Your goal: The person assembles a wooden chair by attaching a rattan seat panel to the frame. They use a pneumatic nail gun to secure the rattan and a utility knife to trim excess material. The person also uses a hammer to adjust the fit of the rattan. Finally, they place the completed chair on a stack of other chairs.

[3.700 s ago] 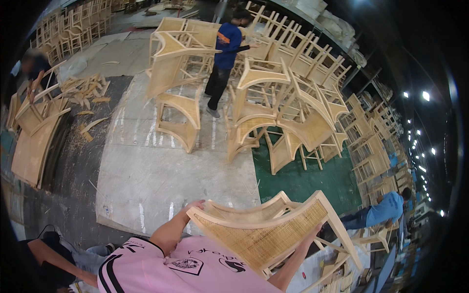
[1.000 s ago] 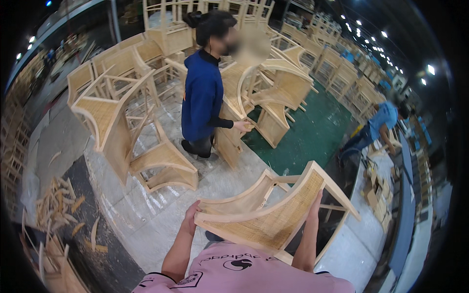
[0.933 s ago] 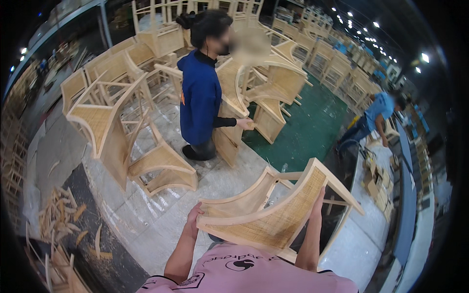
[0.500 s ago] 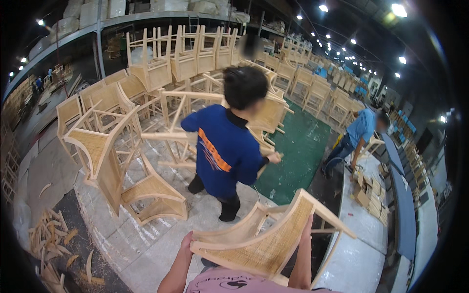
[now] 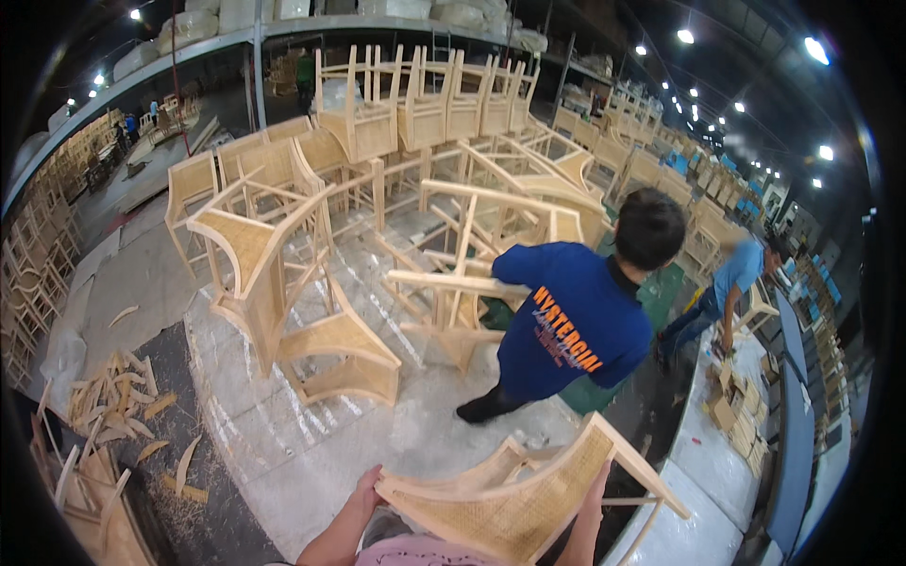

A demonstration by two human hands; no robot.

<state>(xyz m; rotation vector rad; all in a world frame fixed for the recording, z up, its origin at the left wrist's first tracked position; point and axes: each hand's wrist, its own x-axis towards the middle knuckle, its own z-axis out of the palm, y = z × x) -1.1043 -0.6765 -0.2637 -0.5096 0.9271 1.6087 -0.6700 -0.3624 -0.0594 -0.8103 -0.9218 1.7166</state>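
A pale, unfinished wooden chair point(image 5: 514, 509) with a woven cane panel lies tipped in front of me, close to my body. My left hand point(image 5: 368, 489) grips the end of its curved rail, fingers wrapped at the corner. On the other side, my right hand point(image 5: 593, 491) is closed on the frame edge, its fingers partly hidden behind the wood. The chair's legs stick out to the right, past my right hand.
A co-worker in a blue shirt point(image 5: 576, 321) stands just ahead, beside tipped chair frames point(image 5: 462, 278). More chairs point(image 5: 269, 245) lie at left. Wood offcuts point(image 5: 113, 401) cover the floor at lower left. Another person point(image 5: 736, 274) bends over a long wrapped bench point(image 5: 694, 491) at right.
My view has turned left, so the background sits further right. The co-worker in blue has stepped right. The chair stays in both my hands, slightly lower in view.
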